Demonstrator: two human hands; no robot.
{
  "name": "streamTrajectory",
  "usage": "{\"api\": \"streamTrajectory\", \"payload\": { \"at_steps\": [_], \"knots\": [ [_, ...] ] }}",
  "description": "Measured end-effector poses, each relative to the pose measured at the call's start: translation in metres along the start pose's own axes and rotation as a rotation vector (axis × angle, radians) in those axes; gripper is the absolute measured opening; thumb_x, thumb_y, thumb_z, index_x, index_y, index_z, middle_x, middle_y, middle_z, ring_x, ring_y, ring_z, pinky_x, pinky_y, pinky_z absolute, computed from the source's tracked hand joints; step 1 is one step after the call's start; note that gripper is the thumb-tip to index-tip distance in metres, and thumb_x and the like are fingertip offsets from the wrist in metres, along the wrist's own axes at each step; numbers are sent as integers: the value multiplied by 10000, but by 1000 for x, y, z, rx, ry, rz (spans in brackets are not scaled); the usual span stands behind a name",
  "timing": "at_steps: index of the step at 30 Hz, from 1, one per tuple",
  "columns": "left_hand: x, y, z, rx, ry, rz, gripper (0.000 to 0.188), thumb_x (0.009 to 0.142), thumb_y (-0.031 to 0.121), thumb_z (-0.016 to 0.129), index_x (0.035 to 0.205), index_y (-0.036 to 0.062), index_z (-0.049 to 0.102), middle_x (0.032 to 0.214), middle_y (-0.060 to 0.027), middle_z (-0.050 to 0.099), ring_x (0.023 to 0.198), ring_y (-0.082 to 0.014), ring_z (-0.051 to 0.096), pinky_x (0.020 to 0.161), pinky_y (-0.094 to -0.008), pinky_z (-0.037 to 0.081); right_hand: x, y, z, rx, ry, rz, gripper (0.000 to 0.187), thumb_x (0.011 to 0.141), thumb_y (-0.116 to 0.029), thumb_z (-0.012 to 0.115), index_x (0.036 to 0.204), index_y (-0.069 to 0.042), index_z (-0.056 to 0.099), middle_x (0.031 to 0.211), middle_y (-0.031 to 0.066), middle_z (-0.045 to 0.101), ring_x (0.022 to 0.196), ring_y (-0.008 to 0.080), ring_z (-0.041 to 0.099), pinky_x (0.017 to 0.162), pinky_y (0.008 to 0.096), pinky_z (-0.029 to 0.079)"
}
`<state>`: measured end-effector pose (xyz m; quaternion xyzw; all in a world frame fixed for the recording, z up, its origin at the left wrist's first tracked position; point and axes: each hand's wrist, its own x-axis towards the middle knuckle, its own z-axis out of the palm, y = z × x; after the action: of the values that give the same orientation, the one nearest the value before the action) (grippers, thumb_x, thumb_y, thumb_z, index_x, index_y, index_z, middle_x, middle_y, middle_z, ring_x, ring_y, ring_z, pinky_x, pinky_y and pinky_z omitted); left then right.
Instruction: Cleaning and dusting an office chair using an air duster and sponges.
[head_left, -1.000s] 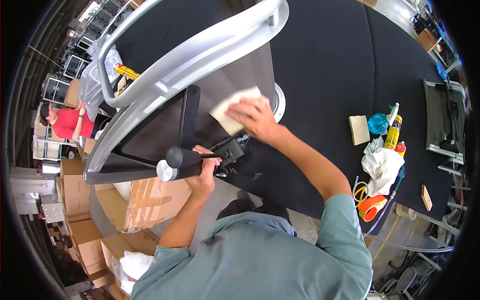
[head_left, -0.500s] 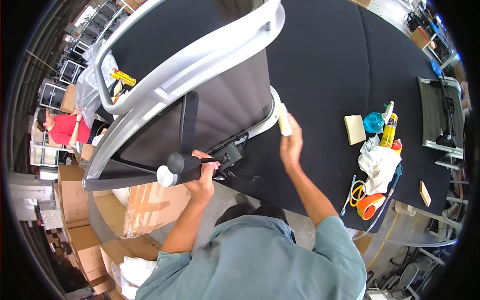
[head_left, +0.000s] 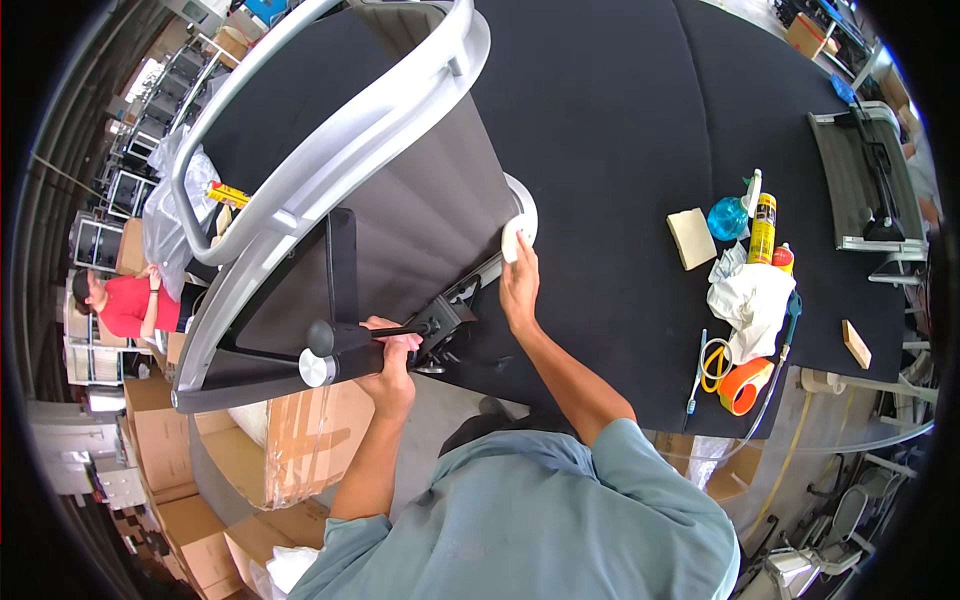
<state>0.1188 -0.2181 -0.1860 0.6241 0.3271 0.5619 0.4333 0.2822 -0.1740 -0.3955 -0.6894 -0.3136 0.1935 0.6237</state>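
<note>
A chair with a silver frame (head_left: 350,172) and grey mesh (head_left: 425,200) lies tipped on the black-covered table (head_left: 600,150). My left hand (head_left: 390,372) is closed round the dark cylindrical post (head_left: 348,362) under the chair, beside a black knobbed lever (head_left: 320,338) and the mechanism block (head_left: 440,325). Some of its fingers are hidden behind the post. In my right hand (head_left: 520,285) is a cream sponge (head_left: 511,243), pressed against the rounded end of the frame. The fingers lie along the sponge.
At the right are a cream block (head_left: 691,238), a blue spray bottle (head_left: 730,217), a yellow can (head_left: 763,228), a white cloth (head_left: 750,305) and orange tape (head_left: 745,388). Another chair part (head_left: 870,185) lies farther right. Cardboard boxes (head_left: 310,440) stand below left; a person in red (head_left: 125,308) is beyond.
My right hand has brought the sponge left, from beside the frame's rounded end onto it. My left hand keeps its hold on the post. The whole view has shifted a little.
</note>
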Motion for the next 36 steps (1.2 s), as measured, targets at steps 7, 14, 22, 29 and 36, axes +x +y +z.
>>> {"api": "streamTrajectory", "payload": {
  "at_steps": [7, 14, 22, 29, 36],
  "knots": [
    [5, 2, -1, 29, 12, 23, 102, 907, -4, 536, 931, 30, 443, 748, -97, 528, 624, -168, 532, 641, -350, 551, 82, -197, -29, 245, 53, -822, 513, 944, 8, 505, 1454, 54, 483, 1554, 275, 419, 1479, 418, 364, 1220, 453, 261],
    [3, -2, 1, -85, 0, 28, 96, 903, -31, 567, 928, 19, 490, 762, -120, 588, 674, -187, 575, 669, -344, 562, 39, -17, -23, -34, -100, 160, 379, 1018, -92, 503, 1385, -24, 566, 1104, 265, 683, 1018, 395, 684, 884, 414, 521],
    [-8, -8, -7, 7, 9, -70, 78, 927, -28, 599, 896, -11, 529, 819, -95, 585, 730, -168, 590, 719, -343, 535, 14, -80, -20, 188, -635, -26, 347, 959, -275, 573, 954, 68, 626, 715, 223, 593, 630, 308, 615, 666, 438, 484],
    [-27, 4, -19, -79, -53, -60, 388, 906, -70, 634, 1282, -69, 535, 1257, -145, 621, 1136, -190, 594, 994, -316, 455, 39, -207, -46, 872, -107, 169, 246, 962, -278, 676, 1051, -49, 668, 919, 23, 689, 764, 102, 643, 701, 291, 528],
    [-64, 20, -142, 349, -338, 359, 330, 840, 41, 686, 1160, -33, 654, 1230, -205, 640, 1162, -369, 620, 1017, -459, 496, 54, -192, -69, 26, 624, -643, 352, 1049, -78, 527, 1372, 60, 553, 1329, 163, 655, 1173, 226, 641, 1008, 343, 490]
  ]
}}
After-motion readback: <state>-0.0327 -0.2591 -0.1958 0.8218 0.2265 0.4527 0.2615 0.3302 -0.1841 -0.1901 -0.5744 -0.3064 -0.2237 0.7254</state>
